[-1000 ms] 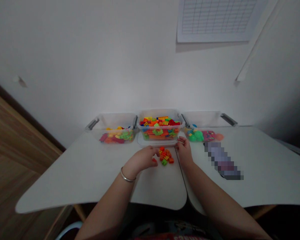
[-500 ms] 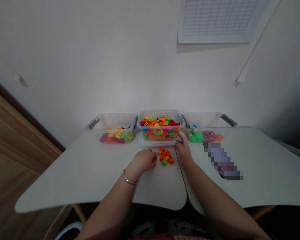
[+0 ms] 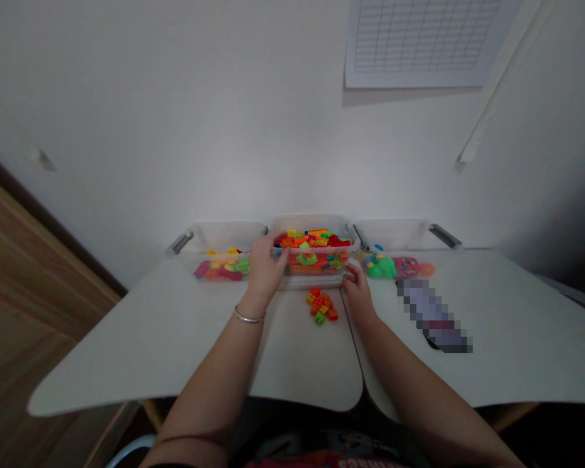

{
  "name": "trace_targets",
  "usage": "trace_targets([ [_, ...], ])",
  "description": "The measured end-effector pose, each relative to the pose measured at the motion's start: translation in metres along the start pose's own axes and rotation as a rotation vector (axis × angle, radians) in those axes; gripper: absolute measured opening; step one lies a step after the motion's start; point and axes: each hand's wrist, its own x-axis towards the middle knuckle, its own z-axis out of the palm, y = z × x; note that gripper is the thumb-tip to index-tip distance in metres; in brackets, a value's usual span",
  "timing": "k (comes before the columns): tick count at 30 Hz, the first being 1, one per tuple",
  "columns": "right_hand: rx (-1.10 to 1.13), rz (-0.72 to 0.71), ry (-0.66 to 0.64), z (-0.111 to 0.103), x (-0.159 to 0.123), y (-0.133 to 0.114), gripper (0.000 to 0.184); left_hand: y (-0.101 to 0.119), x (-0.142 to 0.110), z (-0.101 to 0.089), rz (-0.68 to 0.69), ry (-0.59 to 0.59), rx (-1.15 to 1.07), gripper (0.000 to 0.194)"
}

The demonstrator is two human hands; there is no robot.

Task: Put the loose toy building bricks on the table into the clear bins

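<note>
1. Along the white desk (image 3: 127,338), at twelve o'clock, the clear middle bin (image 3: 312,221) remains full of bricks.
2. Loose bricks (image 3: 322,307) lie in a small heap at six o'clock from it.
3. Left hand (image 3: 267,270): curled at the bin's rim; any hold cannot be told.
4. Right hand (image 3: 358,292): loosely curled, empty, touching the bin's corner.

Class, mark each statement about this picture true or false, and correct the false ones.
1. The left hand is at the middle clear plastic bin. True.
2. The metal bangle is on the right wrist. False: the metal bangle is on the left wrist.
3. Loose plastic bricks lie on the white table, outside the bins. True.
4. The right hand is inside the right-hand bin. False: the right hand is outside it, at the front corner of the middle bin.
</note>
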Motion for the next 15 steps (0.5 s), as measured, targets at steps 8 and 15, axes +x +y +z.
trace_targets([
  [8,-0.017,0.012,-0.006,-0.001,-0.001,-0.002,0.055,0.009,0.018,0.017,-0.21,-0.097,0.133,0.028],
  [15,-0.034,-0.047,-0.053,-0.003,0.0,-0.002,0.052,0.016,0.031,0.018,-0.326,-0.176,0.156,0.038],
])
